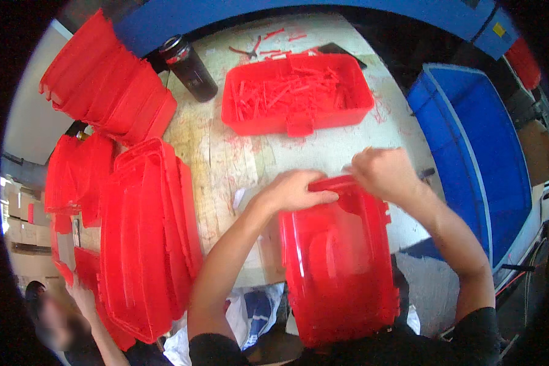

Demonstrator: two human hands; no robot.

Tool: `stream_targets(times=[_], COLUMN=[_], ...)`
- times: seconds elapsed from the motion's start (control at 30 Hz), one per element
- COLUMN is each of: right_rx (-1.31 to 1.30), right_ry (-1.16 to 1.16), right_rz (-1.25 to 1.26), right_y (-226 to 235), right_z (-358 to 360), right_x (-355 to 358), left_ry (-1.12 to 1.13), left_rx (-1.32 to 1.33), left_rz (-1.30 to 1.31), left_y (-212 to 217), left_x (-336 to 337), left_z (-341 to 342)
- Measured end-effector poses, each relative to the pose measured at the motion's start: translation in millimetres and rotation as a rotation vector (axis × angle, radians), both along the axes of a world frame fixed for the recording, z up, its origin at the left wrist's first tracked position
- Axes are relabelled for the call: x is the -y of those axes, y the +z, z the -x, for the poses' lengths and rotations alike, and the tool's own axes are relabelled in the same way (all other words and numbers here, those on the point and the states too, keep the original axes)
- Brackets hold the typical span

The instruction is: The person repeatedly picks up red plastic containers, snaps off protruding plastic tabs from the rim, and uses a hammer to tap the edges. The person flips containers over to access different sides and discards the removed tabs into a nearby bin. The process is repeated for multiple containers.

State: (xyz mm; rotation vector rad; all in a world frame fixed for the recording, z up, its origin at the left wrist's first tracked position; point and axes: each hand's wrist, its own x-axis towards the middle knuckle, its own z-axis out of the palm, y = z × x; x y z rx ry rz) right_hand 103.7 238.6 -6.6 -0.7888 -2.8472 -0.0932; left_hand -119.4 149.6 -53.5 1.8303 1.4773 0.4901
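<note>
A glossy red plastic bin [335, 262] lies close to my body at the near edge of the table, its hollow turned toward me. My left hand [299, 190] grips its far rim, thumb laid along the edge. At the far right corner of that rim, my right hand [385, 174] is closed with the fingers curled; what it holds, if anything, is too small and blurred to name. Beyond both hands stands a red box [244, 125] full of thin red plastic scraps [287, 91].
Nested red bins [110, 79] and long red trays [143, 244] are stacked at the left. A black can [191, 70], pliers [248, 50] and a dark flat object [341, 52] lie toward the back. A blue crate [470, 152] stands right. Another person's arm [91, 311] reaches in lower left.
</note>
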Motion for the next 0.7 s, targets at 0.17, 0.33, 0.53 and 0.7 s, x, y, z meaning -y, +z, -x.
stream_targets(times=[0.17, 0.33, 0.53, 0.7], right_rx=[-0.081, -0.103, -0.207, -1.278], right_ry=[-0.191, -0.274, -0.289, -0.05], right_rz=[0.183, 0.104, 0.152, 1.33], right_y=[5.3, -60.1, -49.8, 14.4], right_z=[63.7, 131.7, 120.5, 45.7], right_x=[-128.9, -195.1, -209.6, -133.8], left_ry=[0.089, 0.228, 0.565, 0.663], left_rx=[-0.222, -0.264, -0.259, -0.488], left_rz=[0.085, 0.065, 0.132, -0.214], left_y=[4.5, 8.1, 16.9, 50.8], left_x=[10.2, 24.5, 78.0, 107.1], left_z=[13.2, 24.7, 47.0, 26.8])
